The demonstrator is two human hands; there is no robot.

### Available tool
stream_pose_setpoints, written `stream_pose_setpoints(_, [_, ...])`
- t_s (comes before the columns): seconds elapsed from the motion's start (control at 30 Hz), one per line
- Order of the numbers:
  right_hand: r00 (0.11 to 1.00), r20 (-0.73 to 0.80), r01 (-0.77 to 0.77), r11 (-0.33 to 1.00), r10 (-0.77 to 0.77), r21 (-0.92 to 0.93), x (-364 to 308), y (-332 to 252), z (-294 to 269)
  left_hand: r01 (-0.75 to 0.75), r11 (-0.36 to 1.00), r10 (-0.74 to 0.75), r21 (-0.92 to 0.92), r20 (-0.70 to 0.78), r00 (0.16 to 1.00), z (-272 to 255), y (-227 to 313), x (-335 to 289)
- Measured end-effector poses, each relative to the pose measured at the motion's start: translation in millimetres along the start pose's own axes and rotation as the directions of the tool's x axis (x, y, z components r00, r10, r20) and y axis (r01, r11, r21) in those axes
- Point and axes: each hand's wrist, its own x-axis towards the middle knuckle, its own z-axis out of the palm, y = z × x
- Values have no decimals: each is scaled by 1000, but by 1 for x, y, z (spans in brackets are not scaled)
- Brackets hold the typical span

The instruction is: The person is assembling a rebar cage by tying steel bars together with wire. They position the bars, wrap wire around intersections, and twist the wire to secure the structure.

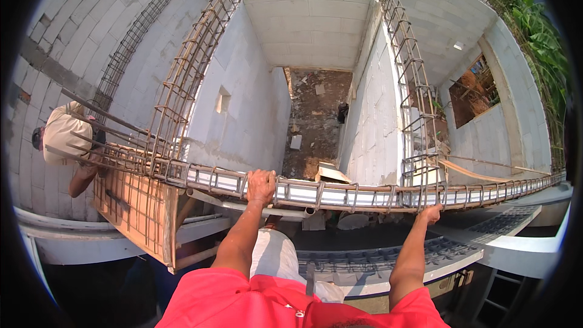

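Observation:
A long rebar cage (358,197) of rusty bars and stirrups lies along the top of the pale block wall in front of me. My left hand (261,187) is closed round the cage's bars left of the middle, knuckles up. Farther right, my right hand (430,213) is closed on the near side of the same cage, close to where an upright rebar column (410,67) meets it. The fingertips of both hands are partly hidden. Left of my left hand, another rebar column (194,61) joins the cage.
A co-worker (64,136) in a light shirt is at the far left, beside a wooden formwork panel (135,206). Beyond the cage, block walls enclose a deep room with a rubble-strewn dirt floor (317,103). A pipe (249,206) and a dark ledge (376,258) lie on my side.

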Motion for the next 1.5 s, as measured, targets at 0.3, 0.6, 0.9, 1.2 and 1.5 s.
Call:
stream_pose_setpoints(0.3, [1000, 5, 3, 1000, -3, 27, -18, -5, -10, -3, 998, 3, 61, 2, 1000, 6, 0, 1])
stream_pose_setpoints(0.6, [995, -82, -42, 996, 49, 84, -38, -21, -9, -96, 982, 93, 165, 25, 995, 25, -22, 0])
stream_pose_setpoints(0.9, [998, -55, -14, 959, 31, 284, -48, -24, -12, -79, 987, 73, 141, 54, 996, 27, -18, 3])
stream_pose_setpoints(1.2, [999, -24, -38, 978, 44, 204, -49, -26, -16, -53, 989, 44, 137, 72, 996, 27, -17, 2])
stream_pose_setpoints(1.5, [999, -47, 5, 977, 5, 214, -33, -14, -9, -123, 983, 115, 134, 68, 991, 20, -14, -1])
